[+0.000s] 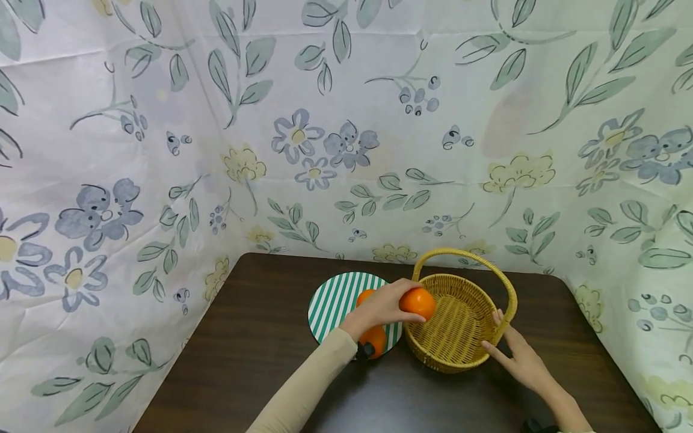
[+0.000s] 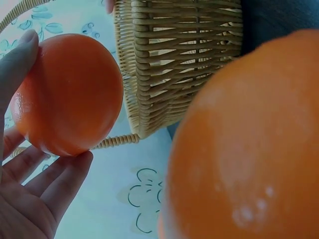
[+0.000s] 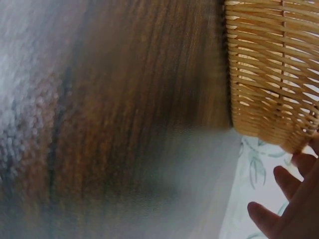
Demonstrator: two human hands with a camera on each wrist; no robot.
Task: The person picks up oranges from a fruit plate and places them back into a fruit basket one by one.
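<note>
My left hand (image 1: 381, 305) grips a smooth, shiny orange (image 1: 420, 303) at the left rim of a yellow wicker basket (image 1: 441, 359). In the left wrist view, the thumb and fingers curve round the held orange (image 2: 70, 94), with the basket wall (image 2: 184, 59) beside it. My right hand (image 1: 522, 361) touches the basket's right side by the foot of its handle, fingers fairly straight. Spread fingers of the right hand (image 3: 294, 199) show at the rim in the right wrist view. The basket stands upright, its woven floor bare.
Left of the basket lies a round green-and-white striped mat (image 1: 332, 300). More oranges sit on it, one behind the left wrist and another orange (image 1: 378, 338) in front, partly hidden. The dark wooden table (image 1: 260, 337) meets flowered cloth (image 1: 303, 204) at its back and sides.
</note>
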